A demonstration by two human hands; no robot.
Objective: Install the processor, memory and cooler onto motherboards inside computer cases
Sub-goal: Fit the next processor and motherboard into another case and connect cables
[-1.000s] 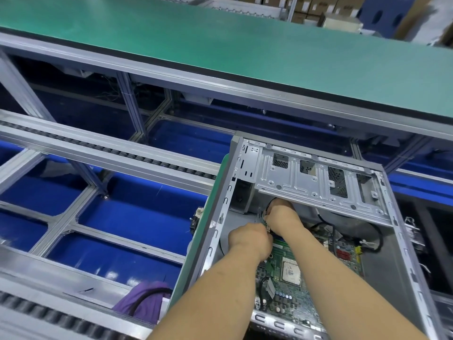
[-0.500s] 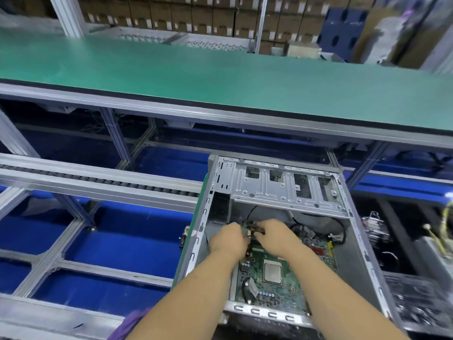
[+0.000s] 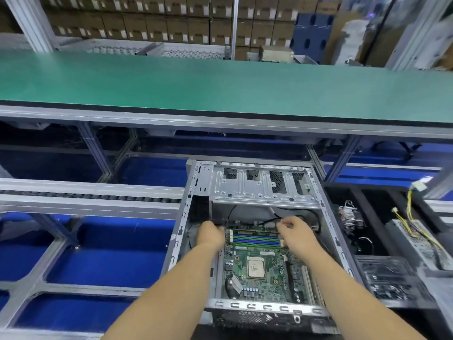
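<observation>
A: Entry. Open computer case (image 3: 326, 231) lies flat, motherboard (image 3: 259, 271) inside. Nearest the wearer from the grip: the processor (image 3: 256, 266), bare metal lid showing, seated in its socket. No cooler over it.

B: So processor done, cooler outstanding?

A: That is my reading. Between the processor and the hands: the memory slots (image 3: 256, 239), blue and green strips, apparently empty.

B: The grip itself?

A: Left hand (image 3: 210, 233) at the left end of the slots, fingers curled down over something at the board edge. Right hand (image 3: 295, 230) at the right end, fingertips pinching at a thin strip that runs between both hands. Likely a memory module (image 3: 250, 225) at the farthest slot, but the view is blurred; cannot tell if it is seated.

B: Beyond the grip?

A: Black cables (image 3: 297, 216) just behind the right hand, then the drive bracket (image 3: 262, 184) across the case's far end. Farther still, the green conveyor belt (image 3: 220, 87). To the right of the grip, well apart, a finned heatsink (image 3: 350, 218) outside the case.

B: Remaining?

A: Finish memory, then cooler.
</observation>
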